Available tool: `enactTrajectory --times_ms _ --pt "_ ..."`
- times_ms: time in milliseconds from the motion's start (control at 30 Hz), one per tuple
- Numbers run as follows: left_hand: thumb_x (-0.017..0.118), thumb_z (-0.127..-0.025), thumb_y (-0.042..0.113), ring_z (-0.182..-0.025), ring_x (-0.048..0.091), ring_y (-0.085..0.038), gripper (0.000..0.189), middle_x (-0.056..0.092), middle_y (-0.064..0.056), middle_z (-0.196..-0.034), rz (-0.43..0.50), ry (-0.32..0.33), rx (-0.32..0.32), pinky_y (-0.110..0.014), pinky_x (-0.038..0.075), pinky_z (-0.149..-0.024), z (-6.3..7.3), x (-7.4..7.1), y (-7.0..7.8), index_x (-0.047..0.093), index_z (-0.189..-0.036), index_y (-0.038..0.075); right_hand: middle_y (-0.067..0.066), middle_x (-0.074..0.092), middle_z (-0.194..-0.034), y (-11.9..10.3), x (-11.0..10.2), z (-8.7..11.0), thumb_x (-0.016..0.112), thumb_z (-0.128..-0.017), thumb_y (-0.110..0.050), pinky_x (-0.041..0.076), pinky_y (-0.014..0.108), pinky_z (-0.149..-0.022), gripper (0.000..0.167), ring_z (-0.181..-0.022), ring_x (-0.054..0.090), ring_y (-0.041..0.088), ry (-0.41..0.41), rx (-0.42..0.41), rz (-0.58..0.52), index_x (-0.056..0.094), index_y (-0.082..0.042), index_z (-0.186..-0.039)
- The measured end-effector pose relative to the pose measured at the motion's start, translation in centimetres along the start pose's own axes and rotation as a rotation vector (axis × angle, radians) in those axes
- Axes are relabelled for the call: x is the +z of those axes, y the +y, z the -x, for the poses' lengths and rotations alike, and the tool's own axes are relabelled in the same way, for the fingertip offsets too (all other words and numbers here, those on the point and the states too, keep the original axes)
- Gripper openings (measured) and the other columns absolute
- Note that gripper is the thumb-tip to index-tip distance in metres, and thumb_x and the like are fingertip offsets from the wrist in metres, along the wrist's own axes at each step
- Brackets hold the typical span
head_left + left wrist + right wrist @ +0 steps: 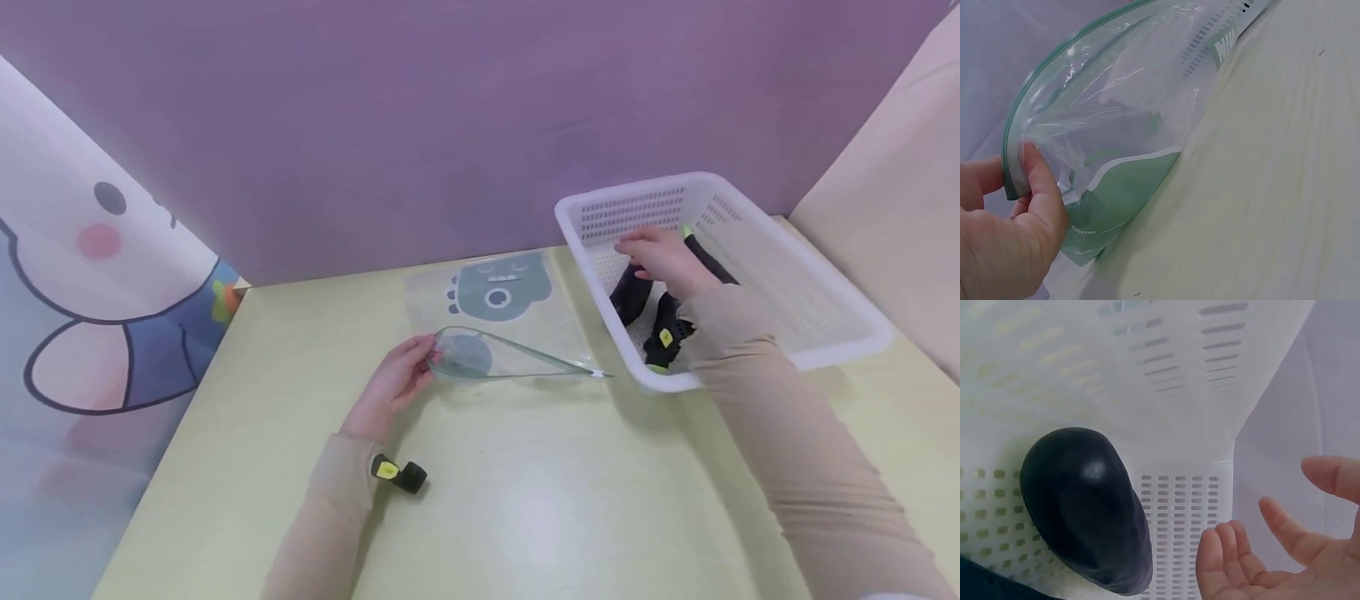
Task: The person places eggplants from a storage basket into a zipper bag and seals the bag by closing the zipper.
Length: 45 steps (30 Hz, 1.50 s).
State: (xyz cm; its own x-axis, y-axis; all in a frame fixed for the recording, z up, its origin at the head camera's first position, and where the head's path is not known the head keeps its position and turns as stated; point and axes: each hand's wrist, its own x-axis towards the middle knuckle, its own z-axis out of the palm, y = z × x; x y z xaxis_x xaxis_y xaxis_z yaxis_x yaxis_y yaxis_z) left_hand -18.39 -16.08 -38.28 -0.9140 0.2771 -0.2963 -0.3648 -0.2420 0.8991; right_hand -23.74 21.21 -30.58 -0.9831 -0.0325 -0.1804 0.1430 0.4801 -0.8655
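My left hand pinches the green zip edge of a clear zip bag between thumb and fingers. The bag's mouth gapes, and the left wrist view shows its green printed panel. Over the white basket, my right hand has its fingers spread and loosely bent, with nothing held. Below it lies a dark eggplant, apart from the fingers in the right wrist view. Another dark eggplant with a green tip is partly hidden by the right wrist.
The perforated basket stands at the back right of the pale table, near the purple back wall. A cartoon-printed sheet rises along the left side, and a pale wall stands on the right.
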Motion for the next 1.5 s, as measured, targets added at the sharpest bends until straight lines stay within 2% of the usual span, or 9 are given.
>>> enactTrajectory --times_ms 200,400,533,733,933,1167,1300,1400,1500 --pt "0.039 -0.102 0.014 -0.059 0.052 -0.001 0.018 0.060 0.005 -0.073 0.017 -0.009 0.006 -0.009 0.044 -0.048 0.0 -0.3 -0.1 0.054 -0.091 0.012 0.023 0.035 -0.145 0.1 0.1 -0.2 0.044 -0.099 -0.027 0.035 0.051 -0.108 0.051 -0.133 0.033 0.039 0.004 0.011 0.007 0.034 0.005 -0.137" --pt "0.039 -0.102 0.013 -0.058 0.052 -0.001 0.018 0.060 0.005 -0.073 0.018 -0.010 0.010 -0.009 0.045 -0.049 0.1 -0.4 -0.2 0.053 -0.092 0.011 0.025 0.029 -0.147 0.2 0.2 -0.2 0.044 -0.098 -0.029 0.029 0.053 -0.110 0.057 -0.135 0.029 0.040 0.010 0.031 0.034 0.028 0.006 -0.140" --pt "0.038 -0.102 0.015 -0.058 0.053 -0.001 0.017 0.060 0.005 -0.074 0.021 -0.018 0.000 -0.009 0.046 -0.050 0.2 -0.5 -0.1 0.052 -0.094 0.010 0.026 0.020 -0.151 0.2 0.3 -0.6 0.045 -0.098 -0.029 0.022 0.056 -0.113 0.064 -0.139 0.022 0.041 0.002 0.058 0.037 0.018 0.004 -0.146" --pt "0.038 -0.102 0.014 -0.059 0.053 -0.002 0.017 0.059 0.003 -0.073 0.039 -0.017 -0.016 -0.010 0.047 -0.051 0.2 -0.5 0.3 0.052 -0.094 0.009 0.026 -0.002 -0.156 0.5 0.6 -1.5 0.047 -0.097 -0.027 0.013 0.060 -0.113 0.081 -0.143 0.005 0.042 -0.056 0.079 0.057 -0.009 -0.001 -0.149" --pt "0.038 -0.102 0.014 -0.061 0.054 -0.003 0.016 0.059 0.002 -0.075 0.055 -0.025 -0.023 -0.011 0.047 -0.052 0.3 -0.5 0.5 0.051 -0.096 0.008 0.023 -0.011 -0.156 0.9 0.7 -2.3 0.049 -0.095 -0.025 0.012 0.060 -0.114 0.086 -0.143 -0.001 0.043 -0.094 0.099 0.088 -0.016 -0.001 -0.148" --pt "0.039 -0.102 0.015 -0.060 0.053 -0.003 0.016 0.059 0.003 -0.075 0.040 -0.038 -0.023 -0.011 0.047 -0.052 -0.1 -0.5 0.2 0.052 -0.096 0.009 0.029 -0.006 -0.154 1.4 0.6 -2.7 0.049 -0.094 -0.024 0.011 0.055 -0.116 0.087 -0.142 0.001 0.045 -0.081 0.137 0.126 -0.015 0.003 -0.146" --pt "0.039 -0.102 0.016 -0.059 0.052 -0.002 0.015 0.059 0.003 -0.075 0.032 -0.041 -0.024 -0.011 0.046 -0.052 -0.3 -0.4 0.1 0.051 -0.096 0.009 0.030 -0.002 -0.154 1.7 0.4 -3.0 0.049 -0.094 -0.025 0.014 0.055 -0.115 0.087 -0.142 0.005 0.046 -0.083 0.162 0.163 -0.015 0.004 -0.146" --pt "0.039 -0.102 0.016 -0.058 0.052 -0.002 0.015 0.059 0.003 -0.074 0.034 -0.043 -0.018 -0.010 0.046 -0.051 -0.5 -0.3 0.1 0.051 -0.095 0.008 0.034 0.013 -0.150 1.9 0.3 -3.1 0.050 -0.093 -0.027 0.022 0.056 -0.113 0.082 -0.138 0.018 0.047 -0.073 0.171 0.196 -0.003 0.005 -0.146" --pt "0.039 -0.102 0.016 -0.057 0.052 -0.002 0.016 0.059 0.003 -0.074 0.032 -0.045 -0.010 -0.010 0.047 -0.051 -0.5 -0.2 0.1 0.051 -0.094 0.009 0.034 0.027 -0.139 2.1 0.3 -3.1 0.052 -0.092 -0.027 0.028 0.055 -0.109 0.074 -0.129 0.030 0.047 -0.044 0.174 0.207 0.009 0.008 -0.140"
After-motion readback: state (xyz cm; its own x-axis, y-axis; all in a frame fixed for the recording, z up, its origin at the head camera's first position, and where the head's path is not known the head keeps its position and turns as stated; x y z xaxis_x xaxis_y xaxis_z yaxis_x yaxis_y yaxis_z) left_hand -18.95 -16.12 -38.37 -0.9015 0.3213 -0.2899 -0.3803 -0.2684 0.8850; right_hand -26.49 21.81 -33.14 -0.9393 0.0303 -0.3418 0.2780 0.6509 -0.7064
